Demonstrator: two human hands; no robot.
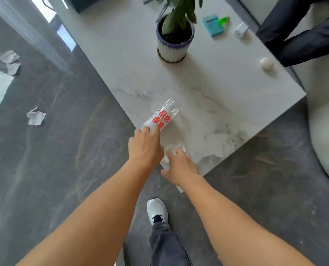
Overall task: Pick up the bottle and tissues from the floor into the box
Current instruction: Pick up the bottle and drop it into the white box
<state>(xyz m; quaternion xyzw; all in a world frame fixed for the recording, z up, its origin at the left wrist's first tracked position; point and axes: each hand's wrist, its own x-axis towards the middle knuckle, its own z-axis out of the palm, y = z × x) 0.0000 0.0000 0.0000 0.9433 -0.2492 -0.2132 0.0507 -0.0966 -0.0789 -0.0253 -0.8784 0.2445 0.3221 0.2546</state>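
1. Gripping a clear bottle [162, 116] near its cap end with the left hand [145, 145], fingers wrapped round it; bottle lying tilted toward 1 o'clock over the near edge of the marble counter [227, 89].
2. Showing a white label with red characters on the bottle, too blurred for reading.
3. Pressing the right hand [180, 166], fingers spread and palm down, onto a white tissue [171, 150] at the counter's near corner; not clear whether clamped on it.
4. Reaching both forearms forward from 6 o'clock, hands just beside each other.
5. Lying on the dark floor [54, 169]: crumpled tissues at 10 o'clock [10, 61] and another at 9 o'clock [36, 117].
6. Standing at 12 o'clock on the counter: a potted plant [175, 39], with a teal packet [212, 25] at 1 o'clock, print unreadable.
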